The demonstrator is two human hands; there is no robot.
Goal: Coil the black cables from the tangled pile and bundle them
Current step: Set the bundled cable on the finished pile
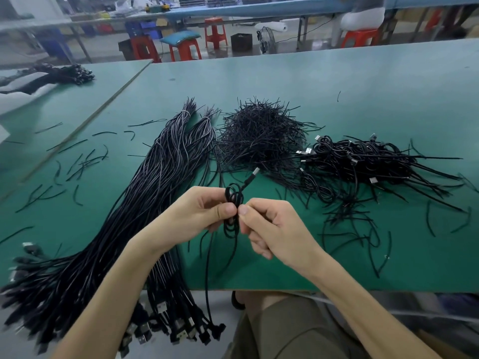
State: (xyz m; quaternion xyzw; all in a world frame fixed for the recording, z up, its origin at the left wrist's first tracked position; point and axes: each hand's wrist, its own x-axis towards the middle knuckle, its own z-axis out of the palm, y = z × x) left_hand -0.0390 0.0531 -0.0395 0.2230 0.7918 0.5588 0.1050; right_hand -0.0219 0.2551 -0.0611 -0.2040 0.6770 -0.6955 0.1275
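Black cables (166,182) lie in a long, loose sheaf on the left of the green table (363,81). The strands run from the far middle of the table down to its near edge, where the plug ends hang over. One cable is wound into a small coil (234,196), held just above the near part of the table between both hands. Its loops show above and below the grip. A silver-tipped connector (255,171) sticks up and to the right from the coil, and a free tail (206,275) hangs down past the table edge.

The left hand (197,216) pinches the coil at its waist, thumb against curled fingers. The right hand (274,229) pinches the same spot from the other side with thumb and forefinger, its other fingers curled in toward the palm. The two thumb tips almost meet on the coil.

Beyond the hands sits a heap of short black ties (259,136). To its right is a pile of coiled cables (363,156) with plugs showing.
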